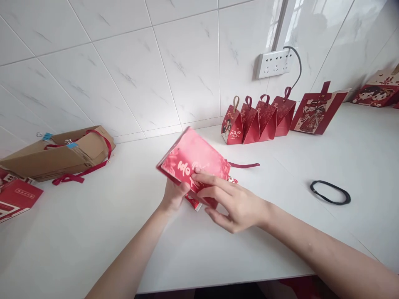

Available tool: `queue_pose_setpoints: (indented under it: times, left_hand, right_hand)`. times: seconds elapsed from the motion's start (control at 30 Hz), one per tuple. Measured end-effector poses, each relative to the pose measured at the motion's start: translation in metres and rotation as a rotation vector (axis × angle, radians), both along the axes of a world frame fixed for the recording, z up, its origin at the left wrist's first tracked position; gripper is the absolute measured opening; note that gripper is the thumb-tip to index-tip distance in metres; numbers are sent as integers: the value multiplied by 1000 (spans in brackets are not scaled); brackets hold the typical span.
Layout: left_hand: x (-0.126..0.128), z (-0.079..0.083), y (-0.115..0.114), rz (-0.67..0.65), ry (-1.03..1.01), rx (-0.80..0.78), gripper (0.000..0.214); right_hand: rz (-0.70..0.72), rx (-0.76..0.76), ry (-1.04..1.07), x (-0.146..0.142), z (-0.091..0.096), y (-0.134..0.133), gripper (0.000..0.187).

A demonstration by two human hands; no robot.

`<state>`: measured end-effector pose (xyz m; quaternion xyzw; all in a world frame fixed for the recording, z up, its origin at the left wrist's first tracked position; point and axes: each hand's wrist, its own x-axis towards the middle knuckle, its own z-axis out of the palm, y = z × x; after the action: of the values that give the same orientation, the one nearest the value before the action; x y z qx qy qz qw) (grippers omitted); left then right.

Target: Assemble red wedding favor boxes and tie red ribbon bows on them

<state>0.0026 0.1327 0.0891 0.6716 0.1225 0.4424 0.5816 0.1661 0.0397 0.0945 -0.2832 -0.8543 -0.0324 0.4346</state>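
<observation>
A red paper gift box [199,151] with pale lettering is held tilted above the white table, in the middle of the head view. My left hand [174,194] grips it from below at its near left edge, the fingers mostly hidden behind the box. Across its printed face lie the fingers of my right hand [230,199], spread and touching the card. Beneath the box a small red wrapped packet [193,202] shows in part. A dark red strap [245,165] lies on the table just to the right of the box.
Several folded red gift boxes [266,120] with loop handles stand along the tiled wall, beside a larger red box [318,110]. At left lie a cardboard tray [71,151] with red ribbon and a red carton [20,197]. A black elastic band [330,192] rests on the right.
</observation>
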Motion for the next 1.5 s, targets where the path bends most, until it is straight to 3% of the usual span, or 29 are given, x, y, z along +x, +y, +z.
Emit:
queue_pose_setpoints:
  times: [0.1,0.17,0.27,0.33,0.5,0.6,0.7,0.8,0.87,1.0,1.07,1.17,1.27,1.33,1.43,1.5]
  left_hand:
    - [1,6,-1,124,-9,-180,38]
    - [1,8,-2,190,0,-248,30]
    - [-2,6,-2,200,-38,-190,20]
    - [-4,3,-1,167,-54,-98,16]
    - [-3,-1,-11,187,-22,35,14]
    - [4,2,-21,335,-19,160,30]
    - [11,6,-26,575,-149,444,52]
    - [13,8,-28,598,-185,641,27]
    - [11,11,-29,579,-165,620,9]
    - [3,19,-27,544,8,404,10]
    - [0,22,-22,460,107,361,8]
    - [-4,23,-14,401,144,422,16]
    - [-6,25,-6,547,200,493,32]
    - [-9,27,0,744,188,507,38]
    - [-16,29,13,1023,163,563,44]
    - [-20,28,22,1110,183,675,45]
  right_hand:
    - [-26,99,-27,-3,2,-2,18]
    - [-154,168,2,0,3,0,19]
    - [-435,191,150,6,7,2,25]
    - [-502,134,283,9,9,3,29]
    - [-362,-39,463,10,11,1,35]
    - [-318,-79,483,8,10,0,47]
    - [-298,97,422,7,9,0,46]
    - [-233,348,313,4,8,-1,42]
    - [-188,403,245,3,6,-2,37]
    - [-187,403,162,6,0,1,36]
    - [-241,402,147,9,-1,6,41]
    - [-407,349,109,12,-2,12,45]
    - [-530,338,152,8,-4,12,46]
    - [-495,312,190,-1,-9,11,40]
    - [-375,53,0,-20,-22,12,29]
    - [-339,-159,-206,-33,-31,15,40]
